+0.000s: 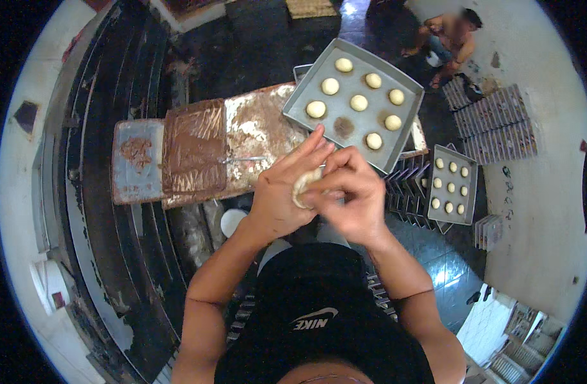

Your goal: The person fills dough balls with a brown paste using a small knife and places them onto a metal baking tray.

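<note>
In front of my body, my left hand cups a piece of pale dough against its palm, fingers stretched toward the tray. My right hand is closed on the dough's edge with bent fingers and thumb, slightly blurred. Part of the dough is hidden behind those fingers. Just beyond my hands lies a grey square metal baking tray, set at an angle. Several round dough balls sit spaced out on it, and a dark greasy spot shows near its front edge.
Left of the tray, the floury worktable carries a slab of brown filling, a metal utensil and a clear tub. Another tray of dough balls tops a rack at right. A person sits at the far right.
</note>
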